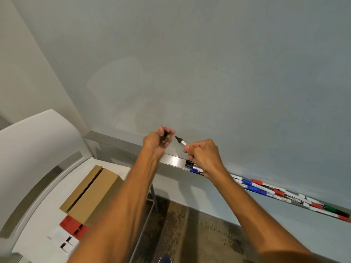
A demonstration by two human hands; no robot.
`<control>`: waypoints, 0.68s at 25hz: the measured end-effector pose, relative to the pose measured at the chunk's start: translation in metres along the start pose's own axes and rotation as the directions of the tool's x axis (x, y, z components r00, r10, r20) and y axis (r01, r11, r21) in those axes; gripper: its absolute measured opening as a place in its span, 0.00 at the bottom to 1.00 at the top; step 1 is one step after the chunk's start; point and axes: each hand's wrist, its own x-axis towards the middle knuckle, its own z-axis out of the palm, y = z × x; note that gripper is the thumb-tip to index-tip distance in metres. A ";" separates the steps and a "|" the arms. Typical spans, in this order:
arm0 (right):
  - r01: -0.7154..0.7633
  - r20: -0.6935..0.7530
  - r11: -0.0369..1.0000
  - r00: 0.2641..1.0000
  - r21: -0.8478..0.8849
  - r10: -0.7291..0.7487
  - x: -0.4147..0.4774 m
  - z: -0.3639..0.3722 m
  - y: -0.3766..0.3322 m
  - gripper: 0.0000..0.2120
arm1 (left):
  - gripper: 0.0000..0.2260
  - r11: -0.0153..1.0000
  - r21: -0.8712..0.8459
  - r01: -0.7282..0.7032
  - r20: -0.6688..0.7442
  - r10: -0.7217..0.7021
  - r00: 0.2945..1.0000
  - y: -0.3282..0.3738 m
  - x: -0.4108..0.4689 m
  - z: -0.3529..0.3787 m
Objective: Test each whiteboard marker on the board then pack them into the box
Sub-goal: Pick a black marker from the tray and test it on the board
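Observation:
My right hand [204, 154] grips an uncapped black marker [180, 141], its black tip pointing up and left toward the whiteboard [190, 63]. Just left of the tip, my left hand [158, 138] is curled round the marker's black cap [165, 134]; the hand is blurred. Several more markers [266, 188] in black, blue, red and green lie along the metal tray [171, 160] under the board, partly hidden behind my right hand. A brown cardboard box [91, 192] lies on the white table [47, 215] at lower left.
A white chair back [34, 141] stands at the left. A red and black item [74, 226] and white cards [62, 240] lie on the table near the box. Speckled floor [190, 234] and a shoe tip [164, 259] show below my arms.

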 end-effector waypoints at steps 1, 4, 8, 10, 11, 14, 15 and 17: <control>-0.092 0.049 0.988 0.995 0.126 0.086 -0.006 -0.008 0.000 0.08 | 0.15 1.000 -0.004 -0.020 -0.036 0.020 0.999 0.008 0.003 -0.006; -0.101 0.102 0.976 0.991 0.193 0.082 -0.015 -0.026 0.009 0.08 | 0.09 0.997 0.017 -0.080 -0.033 0.081 0.996 0.017 -0.005 -0.009; 0.060 0.064 0.969 0.995 0.242 -0.077 -0.017 -0.043 0.009 0.07 | 0.08 0.960 0.164 -0.228 0.007 0.230 0.973 0.011 -0.030 0.012; 0.146 0.042 0.942 0.985 0.303 -0.166 -0.019 -0.057 0.002 0.06 | 0.07 0.875 0.222 -0.430 0.023 0.436 0.900 0.021 -0.045 0.029; 0.195 0.024 0.928 0.977 0.318 -0.213 -0.019 -0.066 -0.003 0.05 | 0.06 0.786 0.274 -0.555 0.031 0.569 0.822 0.028 -0.054 0.040; 0.351 -0.085 0.887 0.936 0.299 -0.342 -0.020 -0.097 -0.029 0.09 | 0.05 0.259 0.465 -0.847 0.171 0.912 0.373 0.049 -0.082 0.077; 0.416 -0.131 0.864 0.909 0.282 -0.395 -0.022 -0.109 -0.041 0.10 | 0.05 0.040 0.489 -0.871 0.232 0.957 0.174 0.057 -0.092 0.091; 0.528 -0.213 0.813 0.848 0.245 -0.486 -0.026 -0.132 -0.062 0.11 | 0.06 -0.307 0.478 -0.823 0.342 0.928 -0.148 0.074 -0.102 0.120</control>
